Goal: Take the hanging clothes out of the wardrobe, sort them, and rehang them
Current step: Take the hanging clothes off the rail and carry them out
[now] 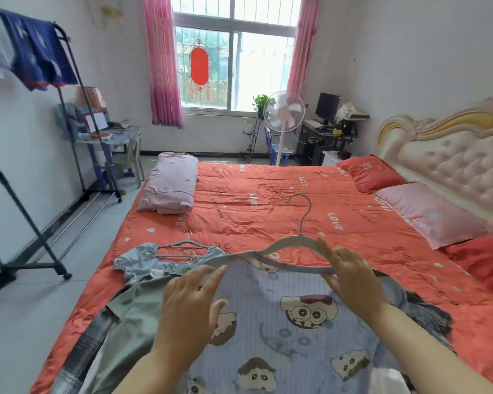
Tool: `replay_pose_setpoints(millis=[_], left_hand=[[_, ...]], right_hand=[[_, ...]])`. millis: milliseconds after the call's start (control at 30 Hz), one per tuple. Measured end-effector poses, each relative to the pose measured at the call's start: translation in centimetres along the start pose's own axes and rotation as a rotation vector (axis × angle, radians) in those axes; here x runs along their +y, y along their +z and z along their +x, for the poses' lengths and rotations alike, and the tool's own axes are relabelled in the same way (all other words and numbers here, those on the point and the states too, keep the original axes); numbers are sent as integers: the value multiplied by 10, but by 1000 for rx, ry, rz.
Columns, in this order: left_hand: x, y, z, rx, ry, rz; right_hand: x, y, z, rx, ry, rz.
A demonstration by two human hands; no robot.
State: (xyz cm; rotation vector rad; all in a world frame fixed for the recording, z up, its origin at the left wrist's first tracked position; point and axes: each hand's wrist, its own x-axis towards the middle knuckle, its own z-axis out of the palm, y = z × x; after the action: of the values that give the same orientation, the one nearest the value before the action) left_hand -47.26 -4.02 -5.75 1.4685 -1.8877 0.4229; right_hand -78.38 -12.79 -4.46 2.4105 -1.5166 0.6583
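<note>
Left hand open, your straight fingers resting on the collar of the cartoon-print shirt. Right hand pinches the grey hanger at the neckline. Shirt lies spread on the red quilt

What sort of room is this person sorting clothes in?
Most likely a bedroom in a home: a wide bed with an orange-red quilt, pillows against a padded headboard, and a clothes rack by the left wall.
</note>
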Motion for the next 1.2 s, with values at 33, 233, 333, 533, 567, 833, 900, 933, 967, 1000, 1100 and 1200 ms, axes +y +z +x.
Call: replay_pose_setpoints(millis=[33, 233, 333, 533, 567, 833, 900, 933, 967, 1000, 1100, 1200], left_hand=[[-5, 5, 0, 4, -12, 12], [-21, 52, -8, -69, -82, 116], [-24, 72, -16, -72, -135, 156], [-28, 79, -17, -148, -211, 190], [-29, 77, -16, -151, -218, 194], [-50, 4, -16, -221, -428, 305], [-59, -33, -26, -218, -493, 369], [-63, -54, -34, -212, -535, 395], [-68, -75, -43, -204, -579, 423], [-73, -98, -55, -197, -620, 462], [-78, -176, -100, -178, -778, 597], [-76, -256, -162, -140, -992, 705]], right_hand=[[8, 13, 14, -38, 21, 8], [32, 96, 77, -444, 453, -169], [19, 130, 72, -550, 387, -56], [-12, 165, 26, -751, 153, -21], [-17, 166, 24, -774, 128, -19], [-107, 141, 72, -706, -146, 126], [-150, 130, 86, -680, -243, 176], [-175, 123, 91, -667, -302, 199], [-202, 116, 94, -653, -363, 219], [-231, 107, 96, -638, -426, 238], [-325, 73, 87, -579, -630, 313], [-423, 32, 58, -553, -841, 394]])
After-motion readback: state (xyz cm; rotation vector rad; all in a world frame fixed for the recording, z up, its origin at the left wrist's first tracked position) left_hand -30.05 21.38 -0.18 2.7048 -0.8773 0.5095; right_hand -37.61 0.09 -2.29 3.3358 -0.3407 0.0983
